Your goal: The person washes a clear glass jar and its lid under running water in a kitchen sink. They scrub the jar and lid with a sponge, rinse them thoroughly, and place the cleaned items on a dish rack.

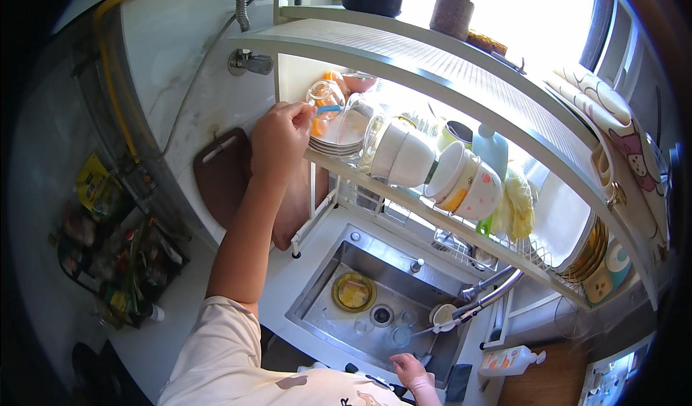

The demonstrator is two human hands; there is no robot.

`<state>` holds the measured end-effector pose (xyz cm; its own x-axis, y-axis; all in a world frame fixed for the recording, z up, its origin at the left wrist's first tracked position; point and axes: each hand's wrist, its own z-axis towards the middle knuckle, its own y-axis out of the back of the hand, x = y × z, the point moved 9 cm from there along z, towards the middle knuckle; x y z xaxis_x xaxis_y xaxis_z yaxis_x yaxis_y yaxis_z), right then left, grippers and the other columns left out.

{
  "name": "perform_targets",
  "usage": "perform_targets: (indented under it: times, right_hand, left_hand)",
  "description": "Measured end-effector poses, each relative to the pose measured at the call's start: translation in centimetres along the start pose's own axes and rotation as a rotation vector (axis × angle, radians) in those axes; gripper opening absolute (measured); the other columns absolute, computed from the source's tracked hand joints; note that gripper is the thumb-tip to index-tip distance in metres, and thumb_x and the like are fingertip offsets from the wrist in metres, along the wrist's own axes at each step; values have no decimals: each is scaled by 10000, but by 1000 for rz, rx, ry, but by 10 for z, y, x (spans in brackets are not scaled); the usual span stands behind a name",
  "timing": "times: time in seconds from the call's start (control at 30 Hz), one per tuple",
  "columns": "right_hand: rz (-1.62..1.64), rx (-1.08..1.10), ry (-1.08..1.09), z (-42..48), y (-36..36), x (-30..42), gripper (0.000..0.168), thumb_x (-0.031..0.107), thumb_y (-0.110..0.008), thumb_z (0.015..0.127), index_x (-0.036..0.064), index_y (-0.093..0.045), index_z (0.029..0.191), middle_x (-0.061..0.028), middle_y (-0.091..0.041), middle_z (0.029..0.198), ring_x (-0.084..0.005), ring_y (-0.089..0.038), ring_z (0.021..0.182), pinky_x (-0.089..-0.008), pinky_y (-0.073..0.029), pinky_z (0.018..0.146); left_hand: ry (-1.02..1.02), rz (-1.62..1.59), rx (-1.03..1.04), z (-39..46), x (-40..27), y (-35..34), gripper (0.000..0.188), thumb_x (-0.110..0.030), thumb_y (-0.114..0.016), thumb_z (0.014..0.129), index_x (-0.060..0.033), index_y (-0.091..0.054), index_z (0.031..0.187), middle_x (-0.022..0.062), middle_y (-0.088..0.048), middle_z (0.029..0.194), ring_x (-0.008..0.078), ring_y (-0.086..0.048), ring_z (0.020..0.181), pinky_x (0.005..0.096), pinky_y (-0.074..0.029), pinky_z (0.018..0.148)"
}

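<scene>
My left hand (286,130) is raised at the left end of the dish rack, its fingertips closed on a small blue item (328,109) beside a glass jar (324,93). Stacked plates (336,145) lie just right of the hand. My right hand (409,371) is low at the front edge of the steel sink (346,346), with fingers bent and nothing seen in it. In the sink are an amber glass bowl (354,292), blue-tinted glasses (400,336) and a white cup (444,317) near the running faucet (492,298).
White bowls (405,154), patterned bowls (478,192) and a leafy cabbage (516,200) fill the rack. Brown cutting boards (221,173) lean behind my left forearm. A white bottle (511,360) stands right of the sink. Jars (453,14) line the top shelf (432,44).
</scene>
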<state>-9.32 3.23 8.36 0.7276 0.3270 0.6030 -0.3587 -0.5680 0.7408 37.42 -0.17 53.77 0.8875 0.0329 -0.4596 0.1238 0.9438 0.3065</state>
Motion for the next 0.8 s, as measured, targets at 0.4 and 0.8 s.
perform_targets:
  times: [0.4,0.8]
  right_hand:
    - [20,-11,38,2,-7,-3,195,160,-570,864,116,-673,1024,-125,-616,1044,-280,-610,947,-330,-490,844]
    - [49,38,18,1,-5,1,196,167,-575,871,108,-664,1034,-125,-614,1049,-289,-613,940,-327,-489,841]
  left_hand:
    - [-129,11,90,3,-4,-37,224,-268,-711,785,-46,-728,817,116,-671,807,289,-608,779,378,-491,743]
    - [-421,229,211,2,-29,-49,163,-232,-717,747,-79,-726,801,85,-667,829,269,-577,806,381,-470,766]
